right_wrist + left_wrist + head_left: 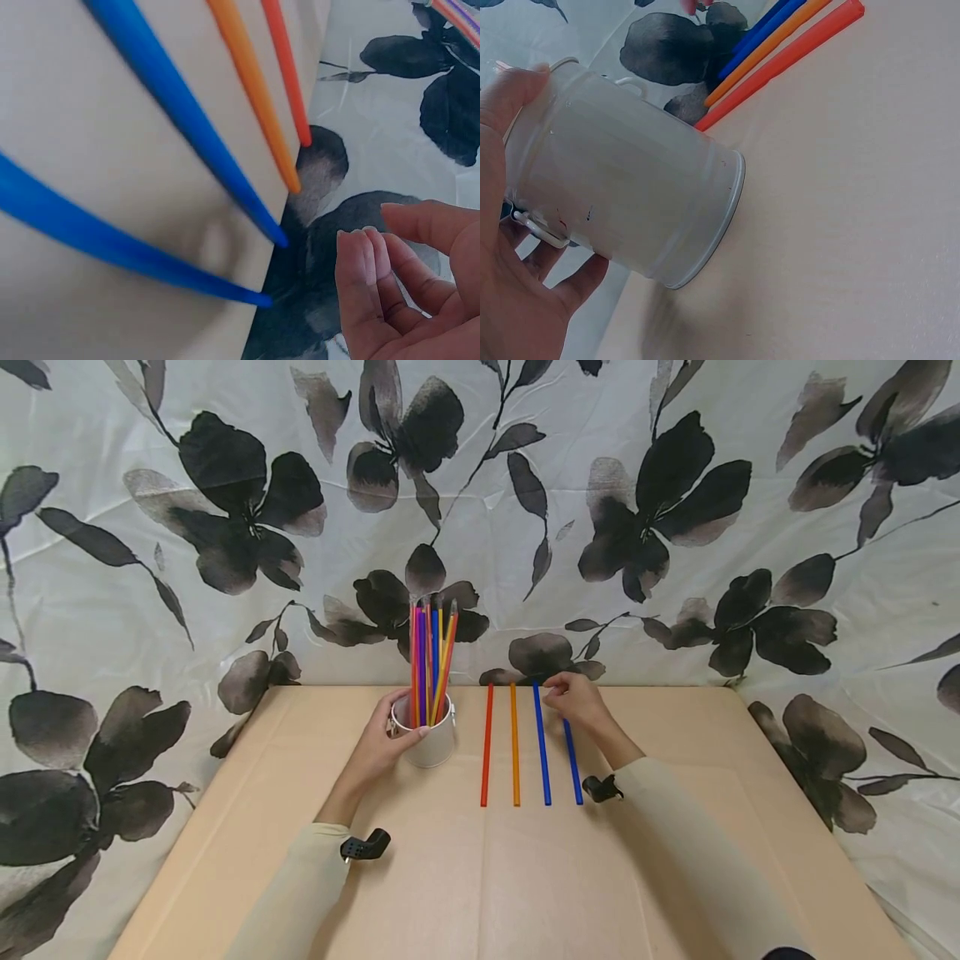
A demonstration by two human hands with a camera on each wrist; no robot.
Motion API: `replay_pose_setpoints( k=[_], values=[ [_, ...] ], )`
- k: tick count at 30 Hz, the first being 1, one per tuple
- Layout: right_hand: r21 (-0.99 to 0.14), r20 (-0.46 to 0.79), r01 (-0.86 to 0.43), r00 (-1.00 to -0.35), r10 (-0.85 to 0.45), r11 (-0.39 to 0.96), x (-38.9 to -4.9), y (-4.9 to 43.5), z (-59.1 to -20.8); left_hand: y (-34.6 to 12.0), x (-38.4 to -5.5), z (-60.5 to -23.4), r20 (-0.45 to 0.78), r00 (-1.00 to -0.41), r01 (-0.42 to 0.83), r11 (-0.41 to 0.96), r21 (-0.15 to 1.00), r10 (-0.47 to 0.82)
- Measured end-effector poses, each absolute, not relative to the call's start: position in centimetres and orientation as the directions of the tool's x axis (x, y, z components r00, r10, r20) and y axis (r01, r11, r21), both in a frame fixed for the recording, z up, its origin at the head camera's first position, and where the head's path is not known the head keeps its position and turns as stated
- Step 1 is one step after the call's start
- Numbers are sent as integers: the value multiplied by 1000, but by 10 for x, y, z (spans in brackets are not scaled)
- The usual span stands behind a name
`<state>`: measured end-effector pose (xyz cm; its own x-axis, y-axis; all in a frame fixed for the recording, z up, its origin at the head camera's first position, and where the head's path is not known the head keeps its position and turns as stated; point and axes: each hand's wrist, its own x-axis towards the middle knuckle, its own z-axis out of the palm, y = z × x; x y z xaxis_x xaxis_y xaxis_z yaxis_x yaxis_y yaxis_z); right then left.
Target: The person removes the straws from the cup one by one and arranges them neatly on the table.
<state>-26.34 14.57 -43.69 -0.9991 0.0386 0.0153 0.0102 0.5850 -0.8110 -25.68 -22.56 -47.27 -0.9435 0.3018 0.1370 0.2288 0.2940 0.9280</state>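
Observation:
My left hand grips a small white bucket from its left side, thumb at the rim and fingers curled round it. Several colourful straw-like sticks stand upright in the bucket. In the left wrist view the bucket appears tilted, its wire handle along the side. My right hand is over the far ends of two blue sticks, thumb and fingertips slightly apart and nothing between them. In the right wrist view that hand is apart from the sticks.
Left of the blue pair lie an orange stick and a red stick, side by side, with far ends near the back edge of the light wooden table. A white cloth with dark flowers hangs behind it.

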Motion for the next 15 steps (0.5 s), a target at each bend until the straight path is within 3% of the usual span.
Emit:
replay_pose_setpoints(
  k=[15],
  values=[
    [-846, 75, -67, -997, -8, 529, -263, 108, -411, -228, -256, -474, 124, -944, 220, 304, 927, 305]
  ],
)
